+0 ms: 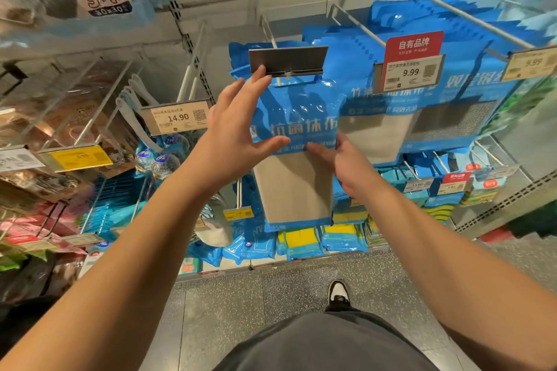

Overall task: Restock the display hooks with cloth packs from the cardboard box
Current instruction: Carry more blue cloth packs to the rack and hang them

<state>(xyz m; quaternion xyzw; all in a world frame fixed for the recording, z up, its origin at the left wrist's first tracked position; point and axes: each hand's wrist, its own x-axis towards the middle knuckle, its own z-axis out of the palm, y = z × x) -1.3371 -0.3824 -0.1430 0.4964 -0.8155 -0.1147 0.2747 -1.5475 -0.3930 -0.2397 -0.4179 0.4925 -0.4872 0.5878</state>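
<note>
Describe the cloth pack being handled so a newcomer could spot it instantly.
On the middle display hook, under the blank grey tag holder, hangs a blue cloth pack showing beige cloth. Unlike neighbouring packs, the left hand and right hand touch it.
</note>
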